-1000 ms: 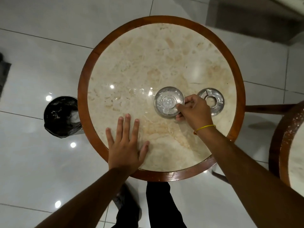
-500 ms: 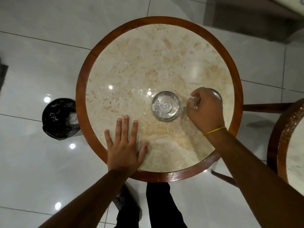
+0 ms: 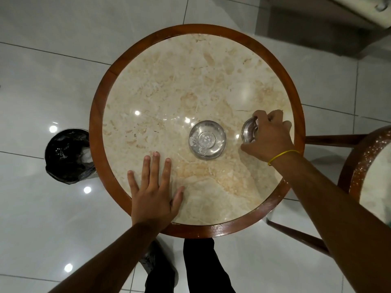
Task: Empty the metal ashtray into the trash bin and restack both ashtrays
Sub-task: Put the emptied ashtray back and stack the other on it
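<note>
A round metal ashtray bowl [image 3: 207,139] sits on the marble table [image 3: 190,66] near its middle, with pale ash residue inside. To its right, my right hand [image 3: 269,137] is closed over the second metal ashtray piece [image 3: 249,130], which is tilted up on edge and mostly hidden by my fingers. My left hand [image 3: 154,192] lies flat on the table near the front edge, fingers spread, holding nothing. A black-lined trash bin [image 3: 68,155] stands on the floor just left of the table.
A second round table [image 3: 372,166] is at the right edge, with wooden chair rails [image 3: 336,137] between the two tables. My legs and a shoe [image 3: 160,265] are below the table's front edge. The floor is glossy white tile.
My right hand left the bowl, moved right to the ring-shaped ashtray piece, closed on it and tipped it up. The bowl stays on the table. My left hand has not moved.
</note>
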`<control>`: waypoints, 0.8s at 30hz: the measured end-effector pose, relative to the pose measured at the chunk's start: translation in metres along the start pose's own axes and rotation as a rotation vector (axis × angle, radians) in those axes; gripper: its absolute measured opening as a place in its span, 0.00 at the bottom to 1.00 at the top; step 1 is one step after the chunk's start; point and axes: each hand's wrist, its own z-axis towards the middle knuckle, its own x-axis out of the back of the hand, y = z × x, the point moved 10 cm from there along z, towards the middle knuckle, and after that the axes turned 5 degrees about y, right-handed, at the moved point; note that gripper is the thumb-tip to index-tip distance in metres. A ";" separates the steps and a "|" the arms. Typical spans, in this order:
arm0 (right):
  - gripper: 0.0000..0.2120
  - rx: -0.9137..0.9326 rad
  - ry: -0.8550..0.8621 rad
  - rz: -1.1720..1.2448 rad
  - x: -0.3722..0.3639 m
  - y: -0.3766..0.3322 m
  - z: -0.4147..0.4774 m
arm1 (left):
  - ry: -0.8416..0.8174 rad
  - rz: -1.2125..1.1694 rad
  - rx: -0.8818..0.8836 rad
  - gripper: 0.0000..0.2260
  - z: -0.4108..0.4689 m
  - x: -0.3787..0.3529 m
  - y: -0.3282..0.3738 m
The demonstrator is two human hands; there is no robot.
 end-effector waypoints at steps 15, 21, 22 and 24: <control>0.47 0.302 0.001 0.055 0.000 -0.126 -0.032 | 0.021 0.019 -0.014 0.38 0.000 -0.001 0.000; 0.44 0.335 -0.038 -0.048 -0.021 -0.140 -0.038 | 0.017 0.023 -0.018 0.38 0.001 0.000 0.001; 0.44 0.332 -0.034 -0.052 -0.022 -0.139 -0.038 | 0.016 0.023 -0.020 0.38 0.000 0.000 0.001; 0.44 0.325 -0.025 -0.045 -0.023 -0.137 -0.038 | 0.015 0.023 -0.022 0.38 0.000 -0.001 0.000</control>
